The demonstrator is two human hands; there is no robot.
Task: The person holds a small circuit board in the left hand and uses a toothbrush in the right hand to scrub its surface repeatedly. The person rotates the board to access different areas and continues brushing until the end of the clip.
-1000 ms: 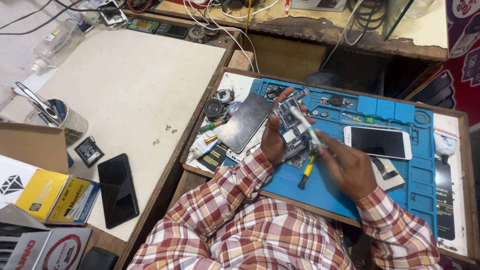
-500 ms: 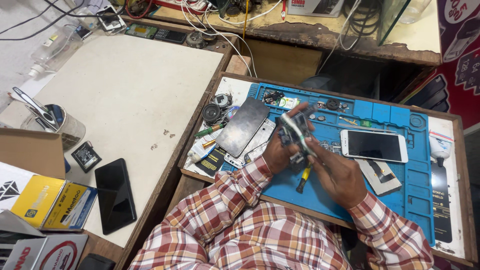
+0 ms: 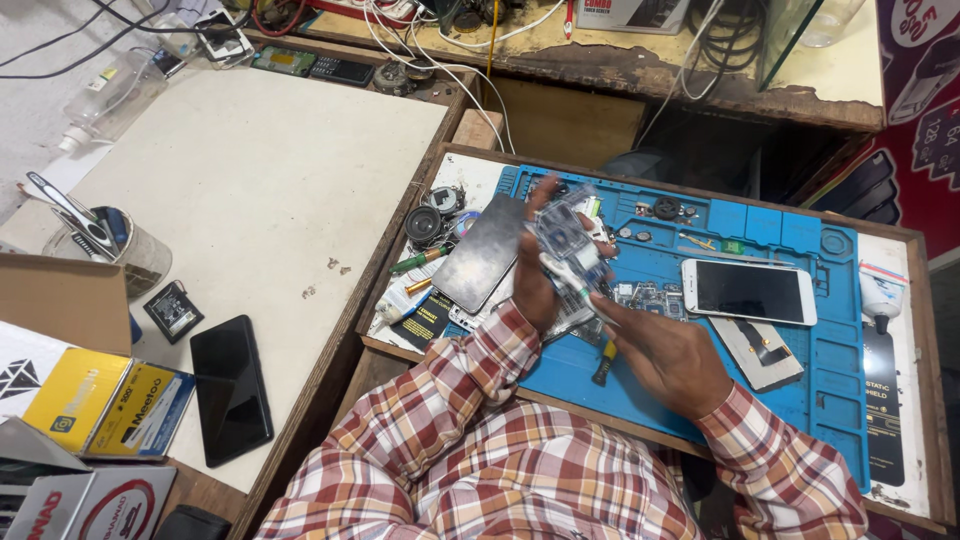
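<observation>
Two work surfaces sit side by side under the head camera: a pale table (image 3: 250, 180) on the left and a wooden tray with a blue repair mat (image 3: 780, 350) on the right. At the table's left edge stands a cup of tools (image 3: 125, 255), with a small black battery (image 3: 172, 311) just beside it and a black phone (image 3: 231, 388) lying face up near the front edge; yellow boxes (image 3: 105, 405) crowd the front left corner. Along the tray's left edge lie round speaker parts (image 3: 425, 225), a green-handled screwdriver (image 3: 420, 262) and a grey metal plate (image 3: 487, 252) that overlaps the mat's left border. Above the mat's middle the left hand (image 3: 532, 285) is closed around an opened phone body (image 3: 568, 238), lifting it clear of the mat and tilting it toward the camera, its blurred inner side showing. The right hand (image 3: 665, 350) is curled around a thin white-handled tool (image 3: 570, 278), whose tip meets the lower part of the phone body. A yellow-and-black screwdriver (image 3: 603, 362) lies on the mat just below the hands. Right of them a white phone (image 3: 750, 291) rests face up, with a grey panel (image 3: 765, 352) just in front of it. Both arms wear checked red and white sleeves (image 3: 470, 430).
</observation>
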